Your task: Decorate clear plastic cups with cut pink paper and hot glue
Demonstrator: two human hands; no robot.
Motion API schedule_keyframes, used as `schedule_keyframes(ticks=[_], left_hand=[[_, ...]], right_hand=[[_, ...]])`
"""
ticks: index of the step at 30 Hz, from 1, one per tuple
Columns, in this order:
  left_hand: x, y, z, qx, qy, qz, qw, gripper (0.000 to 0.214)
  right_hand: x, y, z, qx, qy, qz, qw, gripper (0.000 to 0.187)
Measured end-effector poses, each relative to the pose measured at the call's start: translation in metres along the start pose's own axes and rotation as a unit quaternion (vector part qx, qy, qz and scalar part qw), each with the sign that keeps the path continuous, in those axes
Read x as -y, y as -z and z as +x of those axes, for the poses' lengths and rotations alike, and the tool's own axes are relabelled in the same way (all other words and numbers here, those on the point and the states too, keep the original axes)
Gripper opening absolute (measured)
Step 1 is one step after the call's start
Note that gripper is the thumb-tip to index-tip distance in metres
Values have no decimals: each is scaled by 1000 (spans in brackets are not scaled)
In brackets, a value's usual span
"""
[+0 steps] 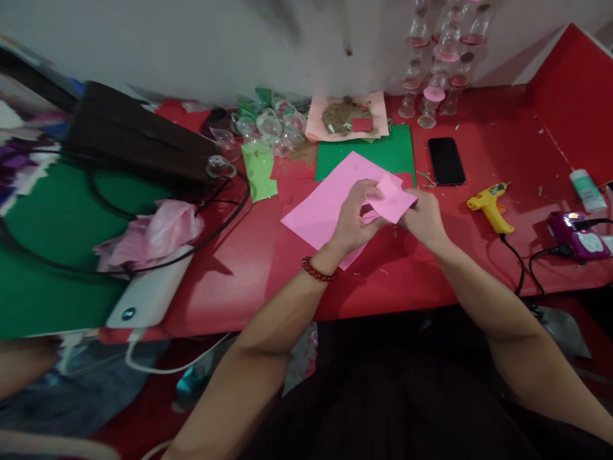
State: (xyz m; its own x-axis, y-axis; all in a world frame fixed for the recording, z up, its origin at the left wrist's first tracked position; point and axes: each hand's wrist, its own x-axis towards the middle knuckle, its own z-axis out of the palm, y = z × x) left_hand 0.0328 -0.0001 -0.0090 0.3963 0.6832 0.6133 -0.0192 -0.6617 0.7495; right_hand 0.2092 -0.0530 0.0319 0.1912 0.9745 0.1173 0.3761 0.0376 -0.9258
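Between my two hands is a folded piece of pink paper [393, 199], held up over the red table. My left hand [357, 214], with a dark red bead bracelet [317, 271] at the wrist, pinches its left side. On the right edge of the folded piece, my right hand [424, 214] is closed, its fingertips partly hidden behind the paper. A larger pink sheet [320, 207] lies flat beneath my hands, and a green sheet [373, 153] lies behind it.
A yellow glue gun [493, 206] and a black phone [447, 161] lie to the right. Stacked clear plastic pieces [428, 102] stand at the wall. On the left are a dark box [138, 134], a white power bank [151, 294] and looping cables. A glue bottle [588, 191] lies far right.
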Motion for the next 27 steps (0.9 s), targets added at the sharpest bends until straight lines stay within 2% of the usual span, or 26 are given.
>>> schedule_keyframes(ticks=[2,4,7,11,13,15,18,21,23,27], left_hand=[[-1,2,1,5,-28,40,999,51],[-2,3,2,12,-17,28,999,50],[-4,5,2,34,45,-46,997,57],[-6,10,4,52,125,-117,984,69],[-6,13,6,46,160,-157,974,70],[-7,15,7,41,193,-203,959,64],[-8,15,9,34,223,-255,940,52],[-7,14,9,22,214,-261,941,50],[-4,13,9,7,190,-243,951,54],[5,12,7,-3,141,-168,976,65]], right_hand=[[2,3,-1,-4,15,-74,997,17],[4,4,-1,17,21,-114,993,17],[5,2,0,64,32,-176,982,20],[3,-2,3,78,57,-259,961,25],[4,-1,4,97,66,-240,964,33],[6,0,4,121,59,-177,975,40],[9,0,3,141,-12,-29,989,44],[10,-2,2,147,-92,89,981,43],[10,-2,2,130,-92,101,982,38],[9,0,0,89,-18,21,996,33]])
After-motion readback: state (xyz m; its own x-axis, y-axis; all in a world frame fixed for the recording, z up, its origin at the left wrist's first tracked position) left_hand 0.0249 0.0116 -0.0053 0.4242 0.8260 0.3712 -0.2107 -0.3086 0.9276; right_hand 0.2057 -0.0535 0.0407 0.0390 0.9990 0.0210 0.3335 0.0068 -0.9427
